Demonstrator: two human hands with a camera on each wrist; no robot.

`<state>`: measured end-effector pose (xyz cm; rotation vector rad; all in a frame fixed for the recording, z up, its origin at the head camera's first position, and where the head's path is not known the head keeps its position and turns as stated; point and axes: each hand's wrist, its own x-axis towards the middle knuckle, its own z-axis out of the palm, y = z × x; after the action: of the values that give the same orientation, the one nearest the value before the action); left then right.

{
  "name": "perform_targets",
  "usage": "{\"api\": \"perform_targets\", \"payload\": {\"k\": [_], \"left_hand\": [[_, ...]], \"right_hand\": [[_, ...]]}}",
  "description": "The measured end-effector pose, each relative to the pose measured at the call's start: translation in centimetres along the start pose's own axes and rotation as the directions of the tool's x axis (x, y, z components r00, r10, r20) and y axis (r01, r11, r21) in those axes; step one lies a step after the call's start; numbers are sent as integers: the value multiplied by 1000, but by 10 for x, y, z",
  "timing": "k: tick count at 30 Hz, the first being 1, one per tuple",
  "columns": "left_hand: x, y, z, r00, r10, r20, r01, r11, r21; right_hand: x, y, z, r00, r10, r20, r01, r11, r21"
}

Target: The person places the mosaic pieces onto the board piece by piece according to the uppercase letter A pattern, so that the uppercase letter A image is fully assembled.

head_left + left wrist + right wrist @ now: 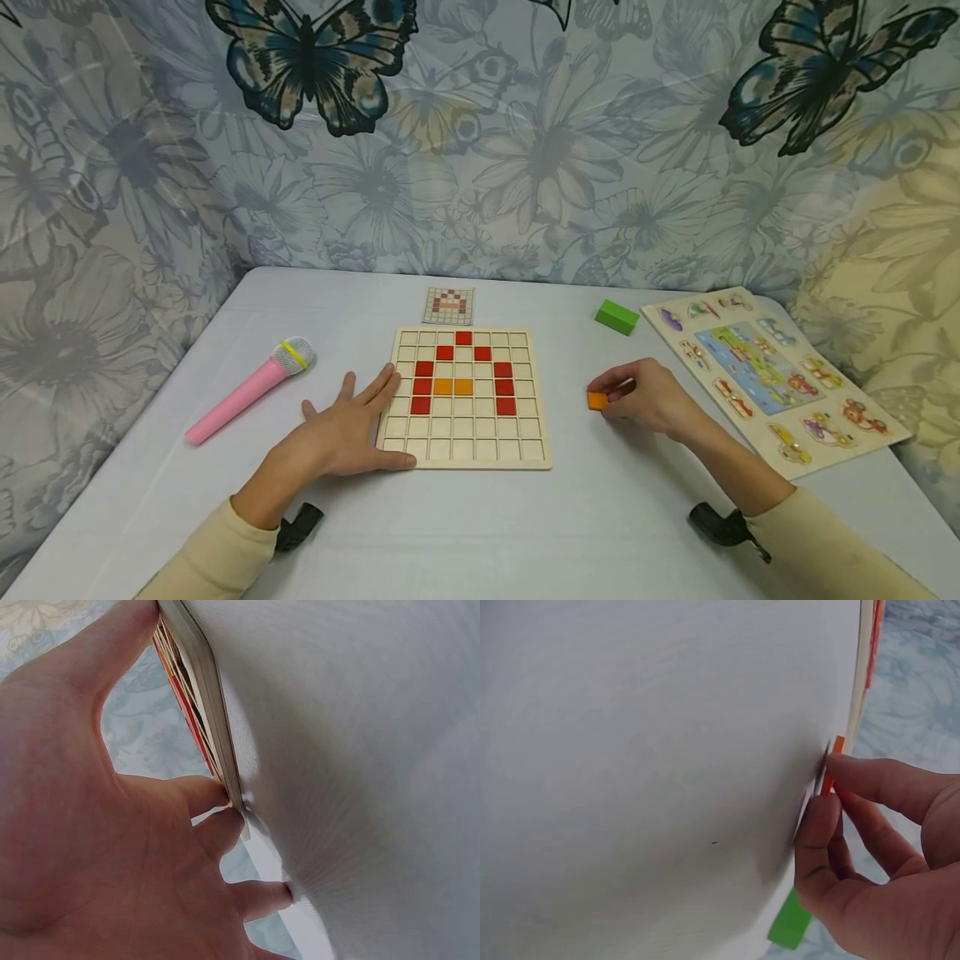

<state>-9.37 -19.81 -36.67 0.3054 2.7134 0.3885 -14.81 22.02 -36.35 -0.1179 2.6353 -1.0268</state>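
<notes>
A wooden grid board [465, 452] lies on the white table, with red square tiles [423, 386] and two orange tiles [453, 387] set in its cells. My left hand [337, 433] rests with spread fingers along the board's left edge, the thumb at its front left corner. To the right of the board, my right hand [648, 398] pinches an orange square tile [597, 401] between thumb and fingers, at or just above the tabletop. In the right wrist view the orange tile [832, 766] shows edge-on between the fingertips.
A small pattern card [448, 306] lies behind the board. A green block [617, 317] sits at the back right, beside a picture puzzle board [825, 446]. On the left lies a pink toy microphone [240, 400]. A butterfly-patterned cloth [480, 167] hangs behind the table.
</notes>
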Motion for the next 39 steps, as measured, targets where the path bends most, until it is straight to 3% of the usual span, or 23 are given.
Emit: {"api": "perform_targets", "payload": {"k": [21, 39], "left_hand": [[2, 0, 2, 1000, 1, -4, -1, 1000, -1], [1, 0, 2, 1000, -9, -2, 9, 1000, -4]], "right_hand": [[16, -32, 14, 998, -53, 25, 53, 998, 15], [37, -72, 45, 989, -145, 40, 143, 989, 50]]}}
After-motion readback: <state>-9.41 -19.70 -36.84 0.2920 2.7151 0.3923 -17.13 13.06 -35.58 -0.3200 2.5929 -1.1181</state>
